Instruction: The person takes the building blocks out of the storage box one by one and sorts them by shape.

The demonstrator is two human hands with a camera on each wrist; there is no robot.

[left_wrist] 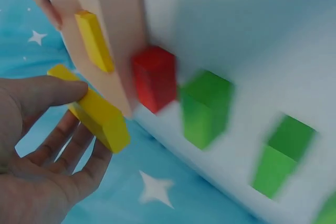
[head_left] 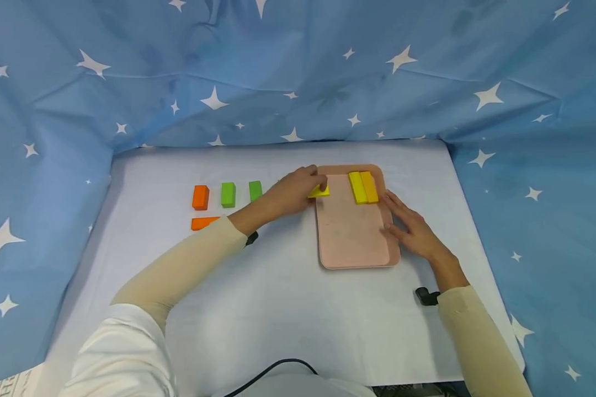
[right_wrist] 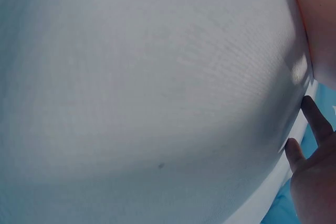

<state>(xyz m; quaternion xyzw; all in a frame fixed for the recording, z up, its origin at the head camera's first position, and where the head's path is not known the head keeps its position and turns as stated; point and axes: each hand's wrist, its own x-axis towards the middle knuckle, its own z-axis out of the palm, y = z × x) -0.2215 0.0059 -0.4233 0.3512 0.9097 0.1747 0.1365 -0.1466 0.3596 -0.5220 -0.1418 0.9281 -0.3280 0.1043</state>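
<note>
In the head view, my left hand (head_left: 295,192) is at the left rim of a pink tray (head_left: 352,237), holding a yellow block (head_left: 320,192). The left wrist view shows the thumb and fingers pinching that yellow block (left_wrist: 100,114), tilted and raised above the table. Two more blocks lie side by side in the tray's upper right: a yellow block (head_left: 357,188) and a deeper yellow block (head_left: 369,187). My right hand (head_left: 414,231) rests its extended fingers against the tray's right rim. Only part of the right hand (right_wrist: 315,171) shows in the right wrist view.
Left of the tray stand a red block (left_wrist: 155,80) and several green blocks, one green block (head_left: 228,195) near an upright orange block (head_left: 201,197). A flat orange block (head_left: 205,223) lies partly behind the left forearm. Blue star-patterned cloth (head_left: 298,71) borders the white table (head_left: 258,320).
</note>
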